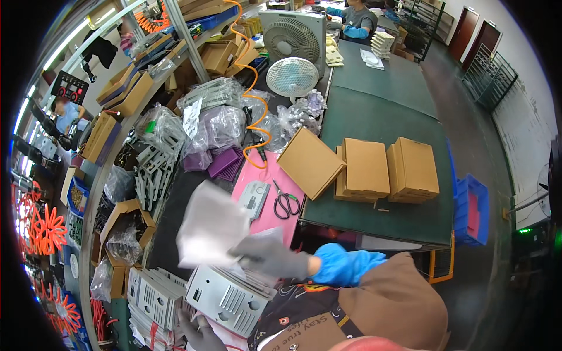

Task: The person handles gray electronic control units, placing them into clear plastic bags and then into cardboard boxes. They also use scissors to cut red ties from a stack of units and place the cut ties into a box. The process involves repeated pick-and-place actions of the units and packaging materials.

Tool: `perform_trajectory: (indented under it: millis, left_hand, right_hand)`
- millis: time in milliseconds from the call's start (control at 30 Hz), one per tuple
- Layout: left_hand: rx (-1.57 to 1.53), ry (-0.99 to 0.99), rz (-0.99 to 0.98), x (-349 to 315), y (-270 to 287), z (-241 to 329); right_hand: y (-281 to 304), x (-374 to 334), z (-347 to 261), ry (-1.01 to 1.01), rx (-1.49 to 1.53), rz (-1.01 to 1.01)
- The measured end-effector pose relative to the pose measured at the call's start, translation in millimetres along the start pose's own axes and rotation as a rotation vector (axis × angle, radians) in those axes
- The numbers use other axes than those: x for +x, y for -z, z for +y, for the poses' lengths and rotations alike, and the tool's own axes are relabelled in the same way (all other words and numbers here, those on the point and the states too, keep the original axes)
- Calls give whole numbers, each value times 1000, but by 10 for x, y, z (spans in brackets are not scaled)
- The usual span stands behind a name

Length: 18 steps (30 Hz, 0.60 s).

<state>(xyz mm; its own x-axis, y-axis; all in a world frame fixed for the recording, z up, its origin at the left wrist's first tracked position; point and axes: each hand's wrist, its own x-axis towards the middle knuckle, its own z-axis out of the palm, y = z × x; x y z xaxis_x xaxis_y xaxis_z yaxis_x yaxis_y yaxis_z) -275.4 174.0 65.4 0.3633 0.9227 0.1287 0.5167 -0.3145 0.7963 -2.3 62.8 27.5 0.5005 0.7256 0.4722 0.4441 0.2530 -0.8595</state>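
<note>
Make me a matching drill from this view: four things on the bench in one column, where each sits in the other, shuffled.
Things:
1. black-handled scissors
2. grey perforated metal housing
3. three brown cardboard boxes
4. small white round fan

Places:
A. on the green mat
B. on the pink mat
C. in front of the big square fan
D. between the gloved hands

Pairs: 1-B, 2-D, 3-A, 4-C

Right hand (pixel 270 255), grey-gloved with a blue sleeve, grips a blurred clear plastic bag (pixel 212 225) above a grey metal housing (pixel 229 295); left hand (pixel 199 332) steadies that housing from below. Scissors (pixel 286 202) lie on the pink mat (pixel 270 193), three cardboard boxes (pixel 366 168) just beyond.
</note>
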Motion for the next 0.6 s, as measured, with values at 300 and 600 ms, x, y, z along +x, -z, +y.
perform_trajectory:
  millis: [300, 600]
  left_hand:
    - [-672, 264, 59, 6, -382, -328]
    - [48, 401, 302, -70, -11, -920]
  right_hand:
    - [-714, 47, -476, 136, 162, -578]
    - [-460, -119, -213, -87, 211, -595]
